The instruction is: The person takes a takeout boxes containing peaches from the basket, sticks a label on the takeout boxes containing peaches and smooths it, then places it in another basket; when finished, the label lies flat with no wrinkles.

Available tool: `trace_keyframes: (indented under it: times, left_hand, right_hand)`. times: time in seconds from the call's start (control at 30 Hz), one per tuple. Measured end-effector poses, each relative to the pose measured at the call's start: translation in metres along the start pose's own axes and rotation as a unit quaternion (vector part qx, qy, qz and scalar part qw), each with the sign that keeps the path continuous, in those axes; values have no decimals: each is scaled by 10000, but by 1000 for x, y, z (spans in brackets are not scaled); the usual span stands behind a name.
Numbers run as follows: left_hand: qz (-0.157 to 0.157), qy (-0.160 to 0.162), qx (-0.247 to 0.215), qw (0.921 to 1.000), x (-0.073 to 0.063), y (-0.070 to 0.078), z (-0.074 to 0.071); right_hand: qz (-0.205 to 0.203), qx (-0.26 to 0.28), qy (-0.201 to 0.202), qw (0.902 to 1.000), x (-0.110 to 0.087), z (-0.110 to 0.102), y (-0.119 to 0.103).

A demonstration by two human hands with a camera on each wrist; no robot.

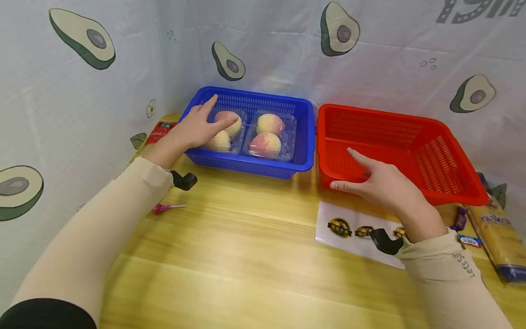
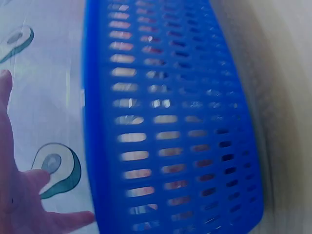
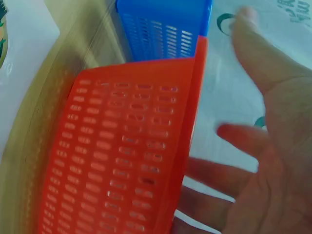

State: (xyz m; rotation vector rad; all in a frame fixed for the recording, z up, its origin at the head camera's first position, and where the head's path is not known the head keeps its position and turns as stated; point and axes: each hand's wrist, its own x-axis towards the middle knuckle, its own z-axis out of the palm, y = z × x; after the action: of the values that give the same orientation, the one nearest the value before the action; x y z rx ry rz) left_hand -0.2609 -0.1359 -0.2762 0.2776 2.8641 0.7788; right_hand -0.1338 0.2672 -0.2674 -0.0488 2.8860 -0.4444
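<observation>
My left hand (image 1: 201, 125) is over the left part of a blue basket (image 1: 305, 137), its fingers spread and nothing in its grasp. Inside that basket lie two clear plastic boxes of peaches; the right box (image 1: 291, 132) shows two peaches (image 1: 266, 145), while my hand partly covers the left box (image 1: 242, 137). My right hand (image 1: 384, 183) hovers at the near left side of a red basket (image 1: 382, 109), thumb and fingers apart and holding nothing. In the right wrist view, its fingers overlap the rim of the red basket (image 3: 117, 136).
Below the red basket lies a white sheet with round fruit-logo stickers (image 1: 339, 227). A lollipop (image 1: 161, 208) is at left, near a red packet (image 1: 160, 131). On the right are a yellow pasta pack (image 1: 499, 237), a purple candy (image 1: 460, 218) and a small blue-white wrapper (image 1: 470, 241).
</observation>
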Motion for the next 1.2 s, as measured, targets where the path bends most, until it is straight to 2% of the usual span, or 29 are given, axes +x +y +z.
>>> trace_keyframes:
  times: [0.23,0.4,0.57,0.8,0.93,1.03,1.2]
  left_hand:
    - [-306,-617,17,9976,12,4,-5]
    - [-451,-878,121,9950,14,3,-1]
    - [-524,-1026,92,9933,14,2,3]
    - [-594,-1124,-240,9916,20,0,4]
    - [-795,-1421,-667,9844,27,-2,6]
    - [-982,-1627,-1086,9758,30,-7,7]
    - [-1166,-1904,-1383,9649,35,-17,4]
  right_hand:
    - [-1039,-56,-612,9927,12,-11,21]
    - [-1378,284,-1001,9850,18,-13,35]
    - [-1695,703,-1199,9757,23,-9,42]
    - [-1672,959,-1244,9733,23,-6,46]
    - [-1705,1095,-1260,9711,23,-6,48]
    - [-1749,1138,-1295,9694,24,-6,50]
    - [-1810,1176,-1329,9673,28,-5,51]
